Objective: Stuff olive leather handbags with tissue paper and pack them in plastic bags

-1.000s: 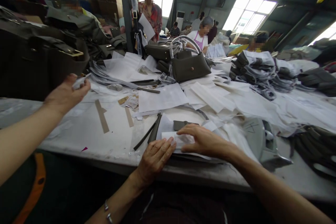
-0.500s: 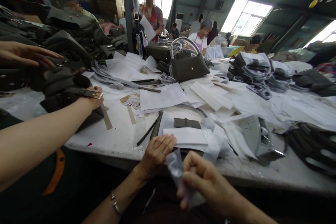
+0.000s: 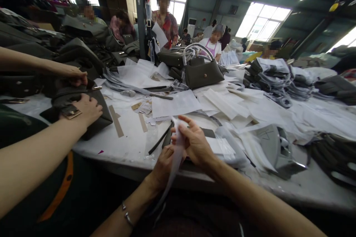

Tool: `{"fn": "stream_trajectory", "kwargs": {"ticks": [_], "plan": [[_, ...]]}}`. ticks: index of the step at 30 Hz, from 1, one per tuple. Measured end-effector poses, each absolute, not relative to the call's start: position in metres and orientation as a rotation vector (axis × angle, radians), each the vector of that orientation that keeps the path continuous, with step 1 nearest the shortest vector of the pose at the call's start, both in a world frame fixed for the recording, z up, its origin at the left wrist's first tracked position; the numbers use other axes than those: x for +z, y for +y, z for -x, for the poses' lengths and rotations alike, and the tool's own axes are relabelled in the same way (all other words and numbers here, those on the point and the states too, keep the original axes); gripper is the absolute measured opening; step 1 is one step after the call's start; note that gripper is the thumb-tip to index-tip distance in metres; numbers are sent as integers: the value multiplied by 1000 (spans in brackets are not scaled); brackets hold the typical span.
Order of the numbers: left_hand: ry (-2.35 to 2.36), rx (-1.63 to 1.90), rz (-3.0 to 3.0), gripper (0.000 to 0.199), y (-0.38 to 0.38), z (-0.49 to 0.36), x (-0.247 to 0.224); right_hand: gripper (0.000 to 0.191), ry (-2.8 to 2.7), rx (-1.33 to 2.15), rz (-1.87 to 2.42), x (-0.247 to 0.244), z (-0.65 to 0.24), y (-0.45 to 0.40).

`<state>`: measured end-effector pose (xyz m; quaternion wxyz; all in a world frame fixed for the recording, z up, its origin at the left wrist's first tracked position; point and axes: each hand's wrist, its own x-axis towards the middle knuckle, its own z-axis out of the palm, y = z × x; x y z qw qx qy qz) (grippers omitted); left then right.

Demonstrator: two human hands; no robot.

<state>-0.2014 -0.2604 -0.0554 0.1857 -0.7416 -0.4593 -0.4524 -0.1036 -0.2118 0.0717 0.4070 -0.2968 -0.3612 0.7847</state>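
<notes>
A strip of thin translucent white film [image 3: 177, 163] runs upright between my hands and trails toward my lap. My right hand [image 3: 196, 142] pinches its upper part between thumb and fingers. Lower down, my left hand [image 3: 163, 164], with a metal bracelet at the wrist, is curled against the same film; its fingertips are partly hidden. Just behind my hands, at the table edge, lie a folded white sheet [image 3: 222, 146] and a small dark grey leather piece [image 3: 209, 133], both partly covered. A dark narrow strap [image 3: 158, 141] lies to their left.
At left, a co-worker's hands [image 3: 88, 111] work on a dark grey bag [image 3: 104, 113]. A finished-looking handbag [image 3: 204, 74] stands beyond loose white papers [image 3: 176, 103]. To the right are a grey metal-fronted object [image 3: 274, 144] and dark bundled straps [image 3: 330, 155]. Several people stand or sit behind.
My right hand has risen up and leftward with the film, over the table edge. My left hand has left the folded white sheet and curled. The co-worker's hands have shifted on the bag.
</notes>
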Motion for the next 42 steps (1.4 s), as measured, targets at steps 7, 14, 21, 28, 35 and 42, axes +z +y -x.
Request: {"fn": "stream_trajectory", "kwargs": {"ticks": [7,14,21,28,35,42], "plan": [[-1206,-1205,2218,35,-264,208,-54,49,-1130,1515,956,36,97,-106],[-1224,-1269,2174,59,-262,207,-62,49,-1177,1295,1037,1,115,-69],[-1280,-1113,2222,43,-265,208,-51,45,-1427,1101,1251,-20,126,-51],[-1278,-1130,2221,35,-265,208,-42,40,-1905,685,1202,19,96,-53],[-1282,-1166,2205,36,-266,209,-49,13,-2598,592,1048,35,63,-113],[-1251,-1069,2286,35,-264,208,-40,41,-2839,442,957,11,60,-128]]}}
